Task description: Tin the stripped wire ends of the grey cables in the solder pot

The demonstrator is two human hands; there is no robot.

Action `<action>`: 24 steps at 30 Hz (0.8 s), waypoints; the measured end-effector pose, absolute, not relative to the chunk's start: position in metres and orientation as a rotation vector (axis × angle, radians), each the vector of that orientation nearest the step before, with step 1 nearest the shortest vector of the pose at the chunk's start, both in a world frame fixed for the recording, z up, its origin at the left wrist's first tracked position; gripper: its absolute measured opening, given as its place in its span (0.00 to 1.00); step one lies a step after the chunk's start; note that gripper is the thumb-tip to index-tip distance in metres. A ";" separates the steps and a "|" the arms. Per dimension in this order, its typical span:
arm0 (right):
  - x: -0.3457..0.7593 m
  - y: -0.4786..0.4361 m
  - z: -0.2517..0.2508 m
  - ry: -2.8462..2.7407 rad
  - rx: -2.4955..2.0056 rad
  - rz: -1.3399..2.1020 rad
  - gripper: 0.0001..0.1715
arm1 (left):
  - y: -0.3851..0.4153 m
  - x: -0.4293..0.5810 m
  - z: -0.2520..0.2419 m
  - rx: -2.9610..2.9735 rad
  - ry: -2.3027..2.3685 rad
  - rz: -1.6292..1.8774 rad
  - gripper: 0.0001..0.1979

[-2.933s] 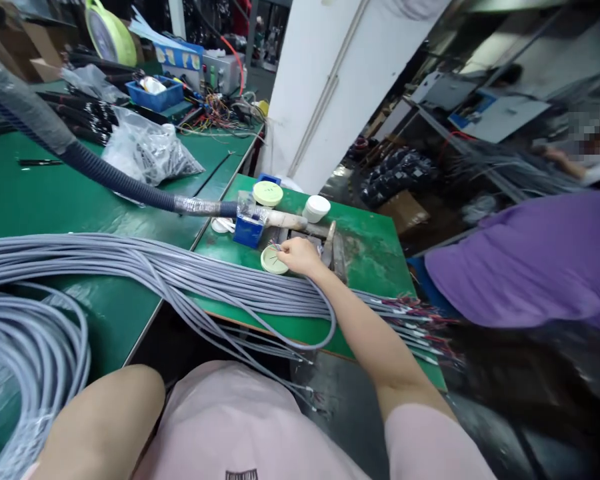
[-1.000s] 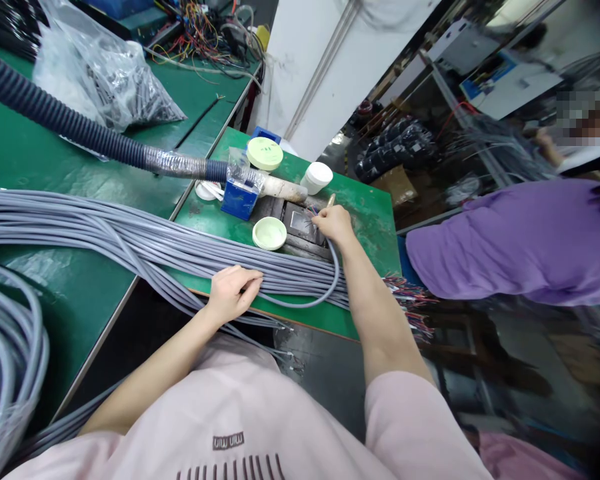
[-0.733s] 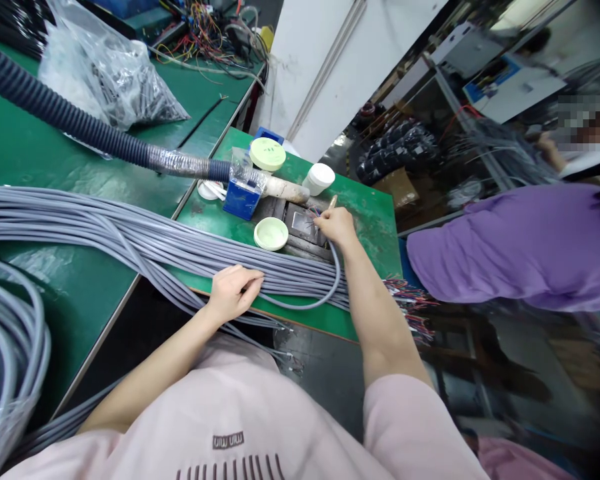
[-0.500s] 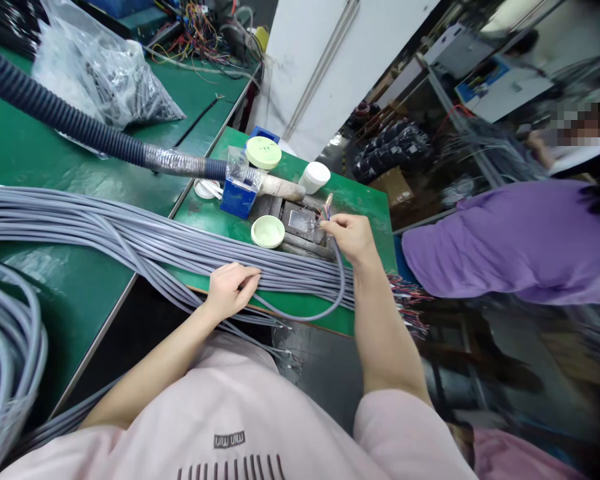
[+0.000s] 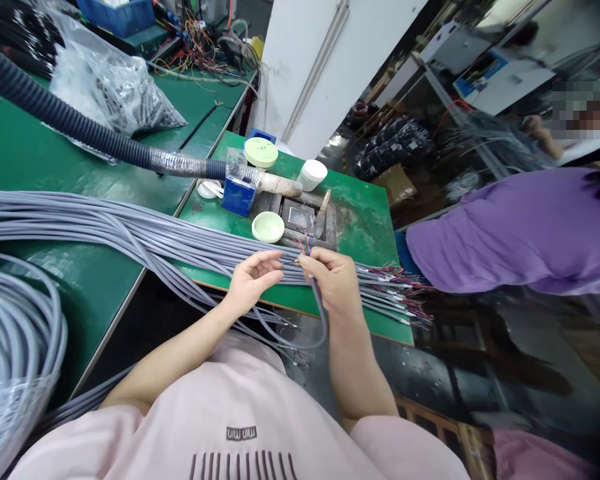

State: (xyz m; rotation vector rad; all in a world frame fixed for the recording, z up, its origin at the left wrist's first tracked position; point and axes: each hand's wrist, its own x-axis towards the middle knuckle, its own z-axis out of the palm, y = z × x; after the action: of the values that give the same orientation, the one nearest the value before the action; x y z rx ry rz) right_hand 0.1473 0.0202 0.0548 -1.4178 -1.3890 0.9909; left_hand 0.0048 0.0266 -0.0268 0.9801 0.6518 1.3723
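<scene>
In my right hand (image 5: 333, 275) is the end of a grey cable (image 5: 318, 303), pinched where its thin coloured wires (image 5: 305, 245) fan out. The cable loops down below that hand and back to the left. Close by on the left, my left hand (image 5: 257, 281) is open, fingers curved and apart, with nothing in it. Both hands are above a long bundle of grey cables (image 5: 145, 230) lying across the green table. Beyond them sits a small soldering pot (image 5: 300, 217) with a pale stick resting at its right side. A shallow pale green dish (image 5: 268, 227) stands to its left.
A ribbed black hose (image 5: 105, 141) runs to a blue block (image 5: 238, 195) beside the pot. A white jar (image 5: 313, 175) and a round yellow-green lid (image 5: 261, 152) stand behind. Coiled cable (image 5: 20, 327) lies at left. A person in purple (image 5: 510, 233) is at right.
My right hand has drawn the cable end back from the pot toward me. My left hand has lifted off the bundle, moved right and opened near the wires.
</scene>
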 end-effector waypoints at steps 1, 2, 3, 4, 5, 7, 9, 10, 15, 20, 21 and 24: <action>0.143 0.018 0.051 -1.366 -1.387 1.042 0.19 | 0.025 0.011 -0.026 0.889 0.605 1.354 0.18; 0.139 0.016 0.047 -1.342 -1.354 1.091 0.19 | 0.024 0.016 -0.025 0.818 0.578 1.351 0.17; 0.135 0.015 0.043 -1.316 -1.324 1.135 0.19 | 0.023 0.020 -0.025 0.769 0.566 1.360 0.16; 0.133 0.015 0.040 -1.288 -1.302 1.173 0.20 | 0.022 0.023 -0.025 0.741 0.566 1.379 0.13; 0.131 0.014 0.038 -1.261 -1.287 1.202 0.20 | 0.021 0.025 -0.025 0.733 0.575 1.406 0.11; 0.130 0.013 0.037 -1.229 -1.272 1.230 0.21 | 0.020 0.026 -0.024 0.757 0.612 1.472 0.09; 0.132 0.010 0.037 -1.238 -1.275 1.248 0.17 | 0.021 0.023 -0.021 0.809 0.673 1.535 0.07; 0.134 0.008 0.036 -1.260 -1.274 1.274 0.14 | 0.022 0.020 -0.020 0.842 0.711 1.576 0.07; 0.142 -0.010 0.028 -1.267 -1.238 1.375 0.27 | 0.024 0.006 -0.011 1.366 0.806 1.731 0.05; 0.139 -0.020 0.021 -1.191 -1.223 1.226 0.35 | 0.019 0.012 -0.013 1.244 0.765 1.634 0.07; 0.137 -0.021 0.022 -1.180 -1.227 1.209 0.36 | 0.017 0.015 -0.014 1.089 0.758 1.580 0.11; 0.128 -0.024 0.023 -1.168 -1.249 1.189 0.39 | 0.011 0.020 -0.018 0.772 0.605 1.267 0.18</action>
State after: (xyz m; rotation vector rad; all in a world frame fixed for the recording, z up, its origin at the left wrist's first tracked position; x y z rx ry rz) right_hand 0.1277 -0.0239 0.0228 -1.2491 -1.1678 1.1885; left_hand 0.0195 0.0111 -0.0175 0.7718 0.6052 1.2671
